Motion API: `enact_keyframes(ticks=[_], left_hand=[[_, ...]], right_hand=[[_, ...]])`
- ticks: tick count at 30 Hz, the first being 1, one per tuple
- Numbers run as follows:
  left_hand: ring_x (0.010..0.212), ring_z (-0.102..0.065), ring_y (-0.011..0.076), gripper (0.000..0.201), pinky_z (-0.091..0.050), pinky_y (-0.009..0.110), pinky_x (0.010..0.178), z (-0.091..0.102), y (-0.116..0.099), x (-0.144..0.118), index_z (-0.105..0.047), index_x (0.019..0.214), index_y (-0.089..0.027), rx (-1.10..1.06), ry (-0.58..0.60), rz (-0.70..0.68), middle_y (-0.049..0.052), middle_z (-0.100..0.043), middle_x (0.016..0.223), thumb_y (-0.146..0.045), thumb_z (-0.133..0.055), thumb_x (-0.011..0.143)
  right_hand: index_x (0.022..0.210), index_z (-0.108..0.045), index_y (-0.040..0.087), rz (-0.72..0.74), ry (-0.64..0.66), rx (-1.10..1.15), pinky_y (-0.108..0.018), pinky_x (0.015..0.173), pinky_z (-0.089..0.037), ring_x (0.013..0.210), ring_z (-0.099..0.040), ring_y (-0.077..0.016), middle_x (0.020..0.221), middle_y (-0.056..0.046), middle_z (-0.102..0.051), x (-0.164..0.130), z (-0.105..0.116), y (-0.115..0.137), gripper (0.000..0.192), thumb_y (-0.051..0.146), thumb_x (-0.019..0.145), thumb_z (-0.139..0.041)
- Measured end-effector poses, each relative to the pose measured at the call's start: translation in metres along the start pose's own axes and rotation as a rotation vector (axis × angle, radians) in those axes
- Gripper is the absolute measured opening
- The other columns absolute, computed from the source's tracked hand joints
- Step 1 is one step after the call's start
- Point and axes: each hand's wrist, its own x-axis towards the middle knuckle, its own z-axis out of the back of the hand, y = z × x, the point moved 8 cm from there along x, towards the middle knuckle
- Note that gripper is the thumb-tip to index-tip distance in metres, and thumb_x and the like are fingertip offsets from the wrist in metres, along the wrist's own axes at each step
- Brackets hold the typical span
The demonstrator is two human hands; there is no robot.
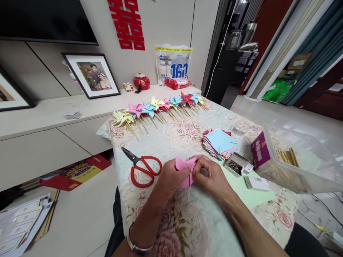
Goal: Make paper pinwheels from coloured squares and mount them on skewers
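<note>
Both hands meet over the near middle of the table (171, 142), which is covered with a floral cloth. Left hand (171, 176) is closed on the left side of a pink paper piece (184, 169), thumb and fingers pinching the sheet. Right hand (213, 178) pinches the same piece from the right, fingertips drawn together at its upper fold. The pink paper is partly folded and held just above the cloth, between the two hands; whether it touches the cloth cannot be told.

Red-handled scissors (142, 167) lie on the cloth just left of the left hand, blades pointing away and to the left. A stack of coloured paper squares (219, 142), blue on top, lies beyond the right hand. A small open box of metal pins (235, 166) sits near the right hand, to its right. A clear plastic tub (300, 160) holding wooden sticks (288, 157) stands at the right edge of the table. A row of finished paper pinwheels (160, 107) on sticks lies across the far end. A metal bracelet (136, 244) is on the left wrist.
</note>
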Motion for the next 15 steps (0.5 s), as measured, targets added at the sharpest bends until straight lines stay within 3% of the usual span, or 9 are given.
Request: enact_keyframes(ticks=[6,9,12,15], left_hand=[[0.056,-0.043,0.0131,0.016,-0.033,0.025,0.052,-0.001,-0.004,-0.003,-0.064,0.065,-0.014,-0.079,-0.006,-0.019,-0.003,-0.052,0.057,-0.03,-0.067,0.061],[0.054,-0.042,0.0121,0.018,-0.032,0.024,0.052,-0.001,-0.007,-0.005,-0.062,0.064,-0.015,-0.184,-0.001,-0.038,-0.004,-0.052,0.055,-0.032,-0.068,0.063],[0.052,-0.042,0.0116,0.02,-0.033,0.024,0.052,-0.003,-0.003,-0.003,-0.062,0.065,-0.015,-0.305,0.033,0.002,-0.004,-0.053,0.054,-0.033,-0.071,0.062],[0.051,-0.046,0.0127,0.022,-0.035,0.024,0.052,-0.004,0.003,0.001,-0.062,0.066,-0.015,-0.38,0.031,0.036,-0.003,-0.055,0.054,-0.033,-0.074,0.06]], right_hand=[[0.067,-0.059,0.019,0.013,0.013,0.011,-0.029,0.068,-0.042,0.073,-0.056,-0.0173,0.077,-0.002,-0.06,-0.001,0.001,0.002,0.011,0.015,0.077,-0.058],[0.076,-0.066,0.019,0.041,-0.04,0.055,-0.031,0.079,-0.045,0.088,-0.062,-0.0194,0.09,-0.004,-0.067,0.0,0.007,0.005,0.007,0.021,0.082,-0.064],[0.084,-0.068,0.02,0.046,-0.122,0.07,-0.032,0.084,-0.047,0.098,-0.065,-0.0211,0.106,-0.007,-0.07,-0.001,0.023,0.007,0.007,0.025,0.085,-0.065],[0.086,-0.068,0.02,0.065,-0.199,-0.065,-0.031,0.076,-0.048,0.085,-0.065,-0.0194,0.096,-0.006,-0.072,-0.006,0.055,0.012,0.012,0.027,0.09,-0.06]])
